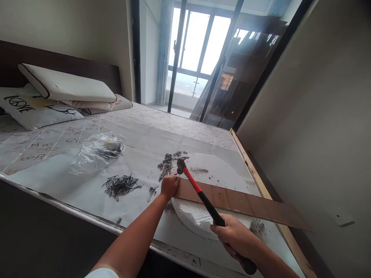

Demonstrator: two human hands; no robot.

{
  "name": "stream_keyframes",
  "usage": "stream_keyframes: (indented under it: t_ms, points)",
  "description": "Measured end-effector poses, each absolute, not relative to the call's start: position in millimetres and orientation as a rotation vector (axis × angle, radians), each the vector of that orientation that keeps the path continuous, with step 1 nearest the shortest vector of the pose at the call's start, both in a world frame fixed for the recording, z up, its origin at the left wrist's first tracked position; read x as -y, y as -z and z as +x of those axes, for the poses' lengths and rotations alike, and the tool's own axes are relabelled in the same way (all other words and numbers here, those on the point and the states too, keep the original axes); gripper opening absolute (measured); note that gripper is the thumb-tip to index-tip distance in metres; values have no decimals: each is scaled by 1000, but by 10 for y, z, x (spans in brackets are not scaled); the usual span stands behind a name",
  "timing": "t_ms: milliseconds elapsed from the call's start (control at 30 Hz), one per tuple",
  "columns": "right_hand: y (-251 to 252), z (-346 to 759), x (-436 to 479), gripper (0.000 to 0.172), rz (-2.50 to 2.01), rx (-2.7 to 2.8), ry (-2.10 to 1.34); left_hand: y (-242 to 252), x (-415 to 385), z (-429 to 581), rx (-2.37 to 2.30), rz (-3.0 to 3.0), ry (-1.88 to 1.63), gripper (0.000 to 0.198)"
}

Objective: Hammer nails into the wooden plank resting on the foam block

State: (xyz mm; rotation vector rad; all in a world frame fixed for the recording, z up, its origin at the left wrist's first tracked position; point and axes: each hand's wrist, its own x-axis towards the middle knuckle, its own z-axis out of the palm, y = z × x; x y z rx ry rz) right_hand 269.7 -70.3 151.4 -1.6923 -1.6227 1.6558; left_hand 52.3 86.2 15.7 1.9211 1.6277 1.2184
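My right hand (233, 233) grips the black and red handle of a hammer (199, 193), whose steel head hangs just above the left end of a long brown wooden board (246, 204). The board lies across a round white foam slab (203, 218) on a paper-covered bed. My left hand (169, 185) rests on the board's left end, fingers pinched together right below the hammer head; whether a nail is between them is too small to tell. A pile of loose dark nails (121, 184) lies to the left of that hand.
A clear plastic bag (97, 152) lies behind the nails. Grey debris (166, 166) is scattered near the hammer head. Pillows (63, 88) sit at the headboard, far left. A wooden strip (252, 166) runs along the bed's right edge by the wall. Glass doors (203, 58) stand beyond.
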Motion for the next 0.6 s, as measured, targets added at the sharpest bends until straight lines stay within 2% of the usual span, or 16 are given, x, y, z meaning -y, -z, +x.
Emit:
stream_keyframes:
  t_ms: [233, 400, 600]
  points:
    - [-1565, 2742, 701, 25, -1610, 1626, -1556, -156, -853, 523, -1585, 1883, -1247, 26]
    - [-1426, 2746, 698, 20, -1680, 1572, -1666, -170, -838, 525, -1582, 1899, -1229, 26]
    - [-1457, 2790, 695, 21, -1587, 1492, -1563, -133, -852, 524, -1555, 1881, -1263, 24]
